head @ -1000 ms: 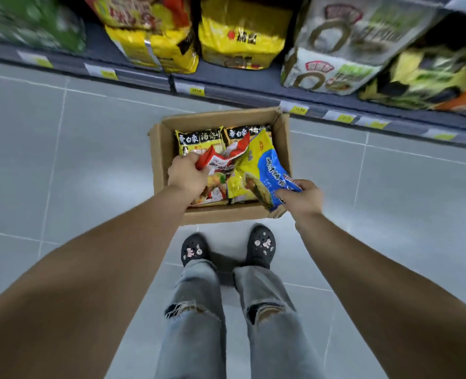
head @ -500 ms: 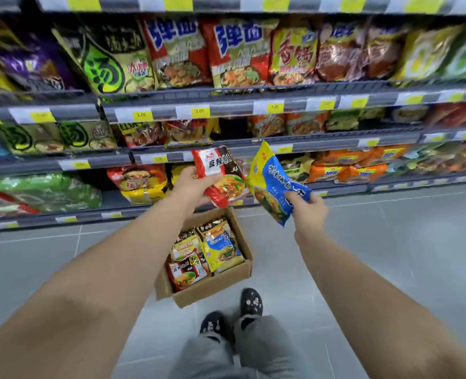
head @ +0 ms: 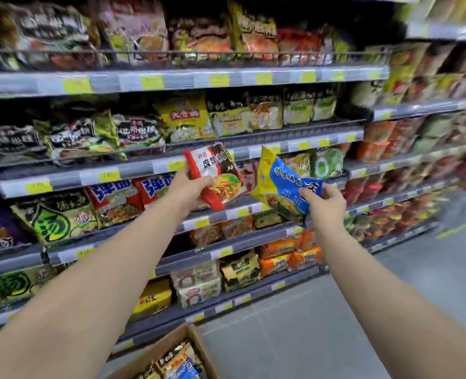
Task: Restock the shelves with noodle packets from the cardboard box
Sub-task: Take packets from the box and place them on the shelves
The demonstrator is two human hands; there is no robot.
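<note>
My left hand (head: 191,187) grips a red noodle packet (head: 215,173) by its lower left side and holds it up in front of the middle shelves (head: 144,166). My right hand (head: 322,201) grips a blue and yellow noodle packet (head: 278,184) by its right edge, just to the right of the red one. Both packets hang in the air, apart from the shelves. The cardboard box (head: 171,348) sits on the floor at the bottom edge of the view, with several noodle packets inside.
Several tiers of grey shelves packed with noodle packets fill the view, with yellow price tags (head: 152,82) along the rails. A second shelf unit (head: 431,160) runs off to the right. Grey tiled floor (head: 335,310) lies at the lower right.
Both hands have lifted their packets out of the box and up to shelf height. The view has swung up from the floor, so the box now sits at the bottom edge.
</note>
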